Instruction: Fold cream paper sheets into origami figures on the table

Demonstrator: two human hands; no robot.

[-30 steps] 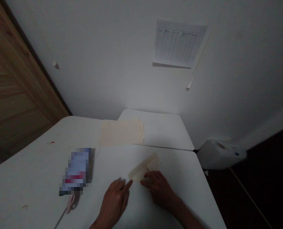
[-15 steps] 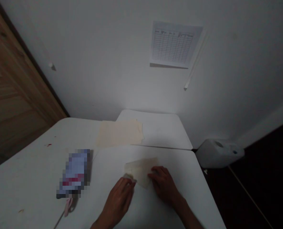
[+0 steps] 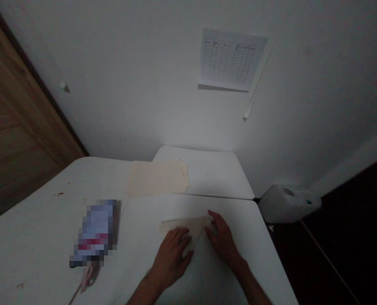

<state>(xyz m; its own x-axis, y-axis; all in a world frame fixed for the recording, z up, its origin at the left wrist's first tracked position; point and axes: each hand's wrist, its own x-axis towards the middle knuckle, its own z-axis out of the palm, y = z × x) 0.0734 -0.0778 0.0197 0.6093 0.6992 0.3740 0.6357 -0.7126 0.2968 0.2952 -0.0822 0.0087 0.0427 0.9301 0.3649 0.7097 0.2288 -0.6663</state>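
Brown wood panelling [image 3: 20, 114] slopes down the far left, meeting a pale wall [image 3: 137, 84] on which a small white peg [image 3: 64, 87] sits. Below, the white table [image 3: 128, 254] bears a small red mark [image 3: 60, 194] near its left side. Next comes a pixelated bluish object [image 3: 95, 224] with a red band, and a pinkish strap [image 3: 87, 277] at its lower end. Farther back lie cream sheets [image 3: 156, 178], flat and seemingly layered, their right edge uneven; they reach across the join onto a second white top [image 3: 217, 176].

Right of these and nearer the person, a small off-white sheet [image 3: 197, 228] rests on the table between the two hands. It looks thin and slightly see-through, dull in the dim light, with a nearly straight upper edge, a band along that edge as if the material is doubled, and a side slanting down from the right corner. Its lower left part is hidden by the left hand [image 3: 175, 256], which lies over it with fingers extended, its grip released. At the sheet's right corner is the right hand [image 3: 222, 239], fingers loosely bent; whether its grip pinches the corner or only touches it, I cannot tell.

Above, a printed page [image 3: 231, 59] with a grid hangs beside a narrow pale strip [image 3: 258, 91]. Farthest right, a white container [image 3: 280, 207] stands beyond the table.
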